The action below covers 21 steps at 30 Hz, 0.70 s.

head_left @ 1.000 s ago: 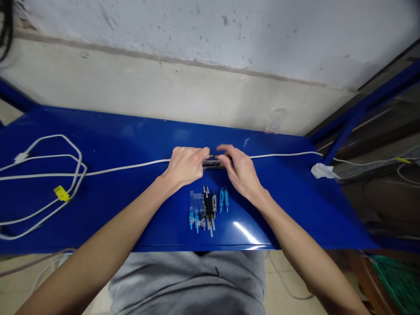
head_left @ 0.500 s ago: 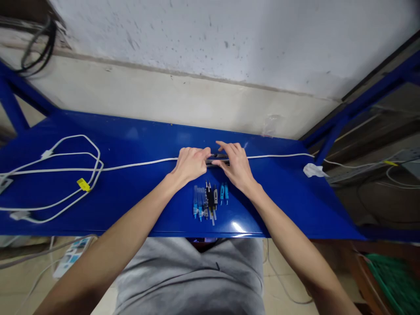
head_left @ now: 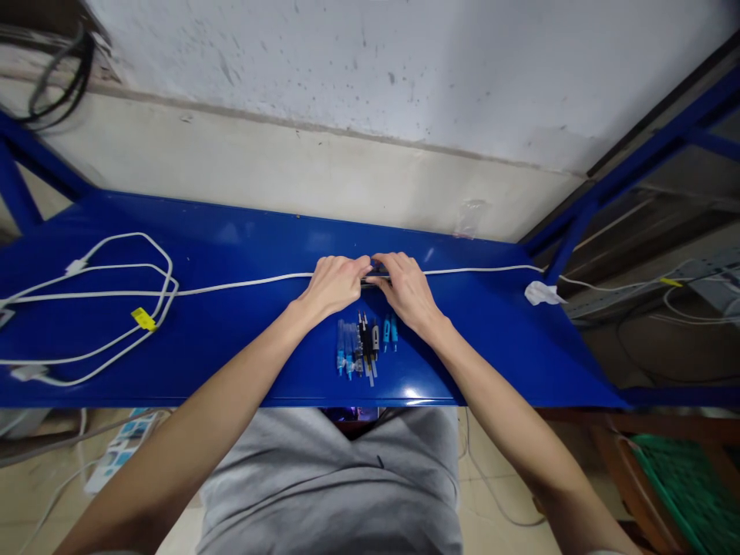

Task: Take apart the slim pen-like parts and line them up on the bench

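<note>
My left hand (head_left: 334, 285) and my right hand (head_left: 405, 290) meet at the middle of the blue metal table (head_left: 491, 331), fingers curled and pinched together around a thin dark pen-like piece (head_left: 371, 279) between them. Most of that piece is hidden by the fingertips. Just in front of my hands lies a small row of pen parts (head_left: 364, 344): clear barrels with blue ends, black pieces and two blue caps. A white cable (head_left: 243, 286) runs across the table right behind my knuckles.
The white cable loops at the table's left with a yellow tag (head_left: 143, 317). A white plug (head_left: 539, 293) lies at the right end. A wall stands close behind. Blue frame bars rise at both sides. A green crate (head_left: 687, 478) sits on the floor at right.
My right hand has closed in toward the left, so the fingertips now almost touch over the dark piece. The camera has shifted slightly; the pen parts have not moved.
</note>
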Available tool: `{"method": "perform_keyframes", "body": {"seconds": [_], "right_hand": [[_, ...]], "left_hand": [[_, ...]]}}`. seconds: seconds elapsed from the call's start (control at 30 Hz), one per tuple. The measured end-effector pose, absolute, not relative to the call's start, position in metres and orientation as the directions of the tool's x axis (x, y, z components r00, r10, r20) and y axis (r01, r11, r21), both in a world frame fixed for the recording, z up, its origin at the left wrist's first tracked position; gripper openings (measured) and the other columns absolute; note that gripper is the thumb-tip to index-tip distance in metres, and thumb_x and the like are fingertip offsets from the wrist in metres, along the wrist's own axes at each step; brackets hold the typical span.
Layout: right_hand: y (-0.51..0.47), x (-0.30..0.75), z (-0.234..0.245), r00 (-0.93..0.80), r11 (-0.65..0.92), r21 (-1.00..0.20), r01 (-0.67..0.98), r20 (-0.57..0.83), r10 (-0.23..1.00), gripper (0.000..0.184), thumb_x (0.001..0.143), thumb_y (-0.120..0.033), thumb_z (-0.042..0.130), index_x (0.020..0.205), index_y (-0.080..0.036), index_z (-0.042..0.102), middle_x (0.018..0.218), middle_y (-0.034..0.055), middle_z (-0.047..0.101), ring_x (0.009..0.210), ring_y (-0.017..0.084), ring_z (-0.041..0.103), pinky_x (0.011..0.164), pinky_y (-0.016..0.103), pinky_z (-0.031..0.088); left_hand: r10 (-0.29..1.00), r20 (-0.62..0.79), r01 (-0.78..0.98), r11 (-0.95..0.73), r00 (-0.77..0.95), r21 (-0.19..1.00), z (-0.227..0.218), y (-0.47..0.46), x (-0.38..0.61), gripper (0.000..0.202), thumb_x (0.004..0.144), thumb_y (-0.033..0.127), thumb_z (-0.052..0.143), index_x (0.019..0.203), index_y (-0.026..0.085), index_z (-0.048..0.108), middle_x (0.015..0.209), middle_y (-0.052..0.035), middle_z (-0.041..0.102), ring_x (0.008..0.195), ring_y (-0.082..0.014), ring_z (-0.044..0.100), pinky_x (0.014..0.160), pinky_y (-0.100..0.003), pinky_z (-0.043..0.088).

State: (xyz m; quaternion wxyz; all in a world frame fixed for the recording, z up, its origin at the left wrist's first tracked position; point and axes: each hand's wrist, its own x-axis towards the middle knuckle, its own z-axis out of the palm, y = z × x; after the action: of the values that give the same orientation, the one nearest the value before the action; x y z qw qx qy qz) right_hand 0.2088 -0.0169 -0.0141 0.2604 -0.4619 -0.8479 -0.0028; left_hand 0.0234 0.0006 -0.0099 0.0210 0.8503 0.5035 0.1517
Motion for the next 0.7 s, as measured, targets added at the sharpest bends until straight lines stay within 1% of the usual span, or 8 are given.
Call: {"method": "perform_keyframes", "body": {"seconds": [0.1, 0.2, 0.3, 0.37, 0.4, 0.5, 0.6, 0.7], "right_hand": [[-0.016, 0.210, -0.017, -0.467, 0.567, -0.188, 0.802, 0.396, 0.791, 0.027, 0.108, -0.026, 0.041, 0.113, -0.019, 0.066, 0.102, 0.0108, 0.072, 0.094, 0.027, 0.059, 0.084, 0.038, 0.038], [-0.012, 0.217, -0.019, -0.448, 0.558, -0.195, 0.807, 0.413, 0.793, 0.021, 0.105, -0.022, 0.048, 0.104, -0.021, 0.069, 0.098, 0.0094, 0.073, 0.095, 0.027, 0.059, 0.083, 0.038, 0.037], [-0.010, 0.224, -0.018, -0.408, 0.548, -0.222, 0.807, 0.461, 0.788, 0.017, 0.102, -0.020, 0.052, 0.102, -0.021, 0.069, 0.101, 0.0101, 0.072, 0.096, 0.027, 0.058, 0.082, 0.038, 0.039], [-0.011, 0.226, -0.016, -0.422, 0.563, -0.224, 0.795, 0.462, 0.780, 0.022, 0.103, -0.018, 0.046, 0.108, -0.020, 0.068, 0.102, 0.0110, 0.070, 0.097, 0.027, 0.057, 0.083, 0.038, 0.040], [-0.012, 0.225, -0.015, -0.437, 0.573, -0.220, 0.789, 0.455, 0.776, 0.027, 0.104, -0.016, 0.042, 0.113, -0.019, 0.067, 0.104, 0.0117, 0.070, 0.097, 0.027, 0.057, 0.084, 0.038, 0.041], [-0.016, 0.219, -0.013, -0.463, 0.588, -0.213, 0.780, 0.435, 0.772, 0.034, 0.105, -0.014, 0.034, 0.124, -0.018, 0.062, 0.107, 0.0133, 0.067, 0.099, 0.028, 0.055, 0.086, 0.039, 0.041], [-0.017, 0.215, -0.014, -0.449, 0.585, -0.240, 0.775, 0.441, 0.777, 0.028, 0.107, -0.024, 0.038, 0.118, -0.018, 0.062, 0.106, 0.0128, 0.066, 0.098, 0.028, 0.055, 0.087, 0.039, 0.042], [-0.014, 0.217, -0.017, -0.409, 0.564, -0.272, 0.780, 0.460, 0.788, 0.024, 0.107, -0.029, 0.041, 0.109, -0.020, 0.063, 0.102, 0.0111, 0.067, 0.095, 0.027, 0.057, 0.086, 0.038, 0.043]], "left_hand": [[0.869, 0.240, 0.865, -0.476, 0.433, 0.161, -0.010, 0.001, 0.023, 0.029, 0.099, 0.026, 0.040, 0.098, 0.022, 0.070, 0.081, -0.0094, 0.073, 0.078, -0.0274, 0.069, 0.065, -0.033, 0.030], [0.873, 0.228, 0.865, -0.472, 0.432, 0.168, -0.010, 0.003, 0.020, 0.032, 0.100, 0.028, 0.040, 0.094, 0.022, 0.070, 0.078, -0.0097, 0.072, 0.077, -0.0282, 0.069, 0.064, -0.033, 0.029], [0.872, 0.239, 0.850, -0.477, 0.427, 0.224, -0.011, 0.005, 0.017, 0.039, 0.104, 0.041, 0.039, 0.093, 0.022, 0.071, 0.075, -0.0082, 0.071, 0.076, -0.0271, 0.068, 0.064, -0.032, 0.030], [0.866, 0.276, 0.834, -0.486, 0.418, 0.262, -0.012, 0.006, 0.015, 0.045, 0.104, 0.052, 0.039, 0.095, 0.022, 0.072, 0.077, -0.0070, 0.072, 0.077, -0.0258, 0.068, 0.064, -0.032, 0.031], [0.858, 0.300, 0.824, -0.496, 0.416, 0.273, -0.012, 0.006, 0.015, 0.046, 0.104, 0.055, 0.039, 0.097, 0.023, 0.072, 0.081, -0.0067, 0.074, 0.079, -0.0252, 0.068, 0.065, -0.032, 0.033], [0.808, 0.375, 0.784, -0.562, 0.453, 0.264, -0.012, 0.006, 0.016, 0.043, 0.107, 0.047, 0.037, 0.105, 0.024, 0.073, 0.096, -0.0063, 0.076, 0.092, -0.0241, 0.067, 0.073, -0.033, 0.038], [0.750, 0.409, 0.740, -0.635, 0.520, 0.224, -0.012, 0.005, 0.018, 0.038, 0.107, 0.039, 0.037, 0.112, 0.023, 0.072, 0.101, -0.0071, 0.075, 0.100, -0.0244, 0.064, 0.082, -0.036, 0.040], [0.719, 0.423, 0.719, -0.667, 0.552, 0.196, -0.013, 0.006, 0.019, 0.039, 0.107, 0.038, 0.036, 0.113, 0.022, 0.071, 0.101, -0.0086, 0.074, 0.100, -0.0254, 0.061, 0.084, -0.038, 0.040]]}}
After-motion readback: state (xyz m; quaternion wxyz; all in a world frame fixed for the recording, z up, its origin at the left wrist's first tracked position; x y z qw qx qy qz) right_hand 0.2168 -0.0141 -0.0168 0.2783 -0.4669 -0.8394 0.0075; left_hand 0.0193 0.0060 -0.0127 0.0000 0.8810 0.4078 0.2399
